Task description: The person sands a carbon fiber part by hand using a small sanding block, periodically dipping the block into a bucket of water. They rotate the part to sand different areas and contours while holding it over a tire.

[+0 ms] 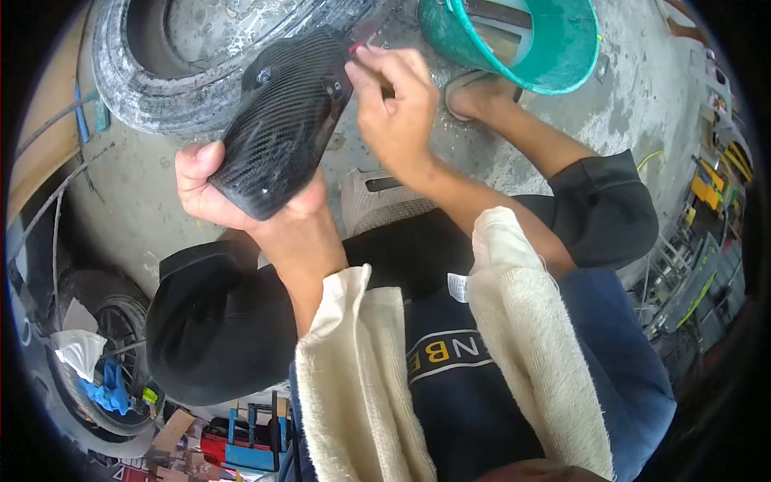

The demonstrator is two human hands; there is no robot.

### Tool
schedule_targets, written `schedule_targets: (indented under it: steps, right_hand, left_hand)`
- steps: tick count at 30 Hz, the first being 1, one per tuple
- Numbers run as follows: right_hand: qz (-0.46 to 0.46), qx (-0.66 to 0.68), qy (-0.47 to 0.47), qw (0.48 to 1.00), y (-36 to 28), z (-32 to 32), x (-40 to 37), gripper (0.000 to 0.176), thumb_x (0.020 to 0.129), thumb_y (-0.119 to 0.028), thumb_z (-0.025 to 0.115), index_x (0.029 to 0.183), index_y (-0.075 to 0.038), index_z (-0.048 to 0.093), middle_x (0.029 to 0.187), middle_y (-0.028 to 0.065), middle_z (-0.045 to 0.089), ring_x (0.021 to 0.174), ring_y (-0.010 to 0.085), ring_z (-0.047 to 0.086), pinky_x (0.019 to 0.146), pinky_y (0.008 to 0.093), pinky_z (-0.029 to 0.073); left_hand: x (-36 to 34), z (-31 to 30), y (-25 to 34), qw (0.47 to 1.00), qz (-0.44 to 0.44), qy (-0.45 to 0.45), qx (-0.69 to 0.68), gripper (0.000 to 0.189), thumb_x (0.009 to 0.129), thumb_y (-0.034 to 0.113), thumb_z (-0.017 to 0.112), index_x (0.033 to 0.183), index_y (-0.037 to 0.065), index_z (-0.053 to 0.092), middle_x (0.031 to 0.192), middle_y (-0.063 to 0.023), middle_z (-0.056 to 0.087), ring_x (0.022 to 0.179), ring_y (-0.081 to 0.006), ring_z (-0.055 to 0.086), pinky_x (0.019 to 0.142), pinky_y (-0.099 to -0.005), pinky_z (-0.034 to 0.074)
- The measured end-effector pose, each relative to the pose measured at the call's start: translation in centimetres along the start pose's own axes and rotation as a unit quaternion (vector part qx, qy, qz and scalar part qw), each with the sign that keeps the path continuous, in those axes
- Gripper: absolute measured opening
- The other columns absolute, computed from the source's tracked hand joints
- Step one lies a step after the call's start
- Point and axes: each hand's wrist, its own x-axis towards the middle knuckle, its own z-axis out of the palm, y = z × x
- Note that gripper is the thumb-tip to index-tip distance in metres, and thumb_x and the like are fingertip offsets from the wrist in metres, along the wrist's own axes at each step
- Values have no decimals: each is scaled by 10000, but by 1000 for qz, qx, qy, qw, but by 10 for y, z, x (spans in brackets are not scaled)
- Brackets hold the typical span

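Observation:
A glossy black carbon-fibre part (281, 120), curved like a cover, is tilted in front of me over the floor. My left hand (229, 189) is closed round its lower end, with the thumb along the left edge and the palm beneath. At the upper right end, my right hand (397, 104) is closed in a pinch, fingertips right at the part's edge. A small bit of red (356, 48) shows at those fingertips; what it belongs to is hidden by the fingers.
A worn tyre (152, 100) lies on the wet floor behind the part. Upper right is a green bucket (554, 76) holding water. A cream towel (530, 345) hangs over my chest. Another wheel (120, 309) stands at left, and cluttered tools (707, 185) lie far right.

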Motion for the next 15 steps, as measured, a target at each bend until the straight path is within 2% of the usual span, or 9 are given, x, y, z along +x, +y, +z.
schedule_targets:
  steps: [1,3,4,5,7,9,11,13,15]
  right_hand:
    - [0,2,8,1000,-12,-6,-8,191,797,-1,765,981,20,720,923,179,656,822,287,655,727,354,524]
    - [45,77,-39,995,-49,-24,-34,179,796,4,760,968,13,711,932,177,660,827,303,651,710,358,519]
    - [51,130,-29,990,-63,-26,-43,169,803,-3,758,962,5,703,943,166,663,829,311,650,701,367,521]
    - [59,134,-8,989,-57,-20,-39,169,803,-3,758,962,5,703,943,166,663,829,311,650,701,367,521]
    - [14,112,-30,993,-35,-12,-30,206,798,-13,766,992,-1,699,952,150,666,834,305,658,707,366,534]
    - [33,113,7,993,-32,-12,-20,221,797,-28,767,1004,-3,694,967,138,668,837,293,663,703,365,541]
    - [32,127,-39,991,-58,-21,-28,224,800,-38,763,1009,-5,689,950,140,670,840,293,664,699,377,545]
    - [8,153,-12,988,-62,-20,-32,196,806,-61,763,981,-12,690,924,132,666,811,294,656,677,390,539]
    - [19,115,-8,993,-31,-11,-20,210,796,-64,769,980,-8,684,909,126,659,801,293,647,669,390,534]
  left_hand:
    - [0,-1,2,1000,-1,-6,5,869,559,262,587,1258,-220,408,1294,-379,492,1204,-498,508,1091,-580,383]
    - [1,-7,8,986,-90,-69,-126,643,594,235,584,1084,-181,553,1177,-379,585,1052,-510,611,999,-618,474]
    - [1,-4,9,996,-45,-19,-80,663,594,264,595,1114,-143,536,1213,-336,572,1111,-475,582,1014,-590,454]
    - [5,-1,9,996,-53,-26,-60,663,594,264,595,1114,-143,536,1213,-336,572,1111,-475,582,1014,-590,454]
    - [1,12,8,986,31,140,-88,700,597,303,598,1154,-115,518,1235,-294,541,1170,-435,533,1029,-554,425]
    - [6,1,9,992,55,112,22,772,582,331,608,1205,-111,489,1237,-272,509,1206,-401,489,1047,-528,392]
    - [0,12,2,989,38,110,-92,829,618,363,600,1273,-114,427,1285,-280,472,1232,-394,470,1054,-524,382]
    - [6,-1,13,996,-16,54,-73,884,661,393,584,1343,-119,351,1325,-279,438,1252,-389,448,1064,-536,365]
    - [1,16,4,978,56,189,-68,869,706,428,556,1346,-128,365,1336,-282,437,1252,-374,452,1067,-506,369]
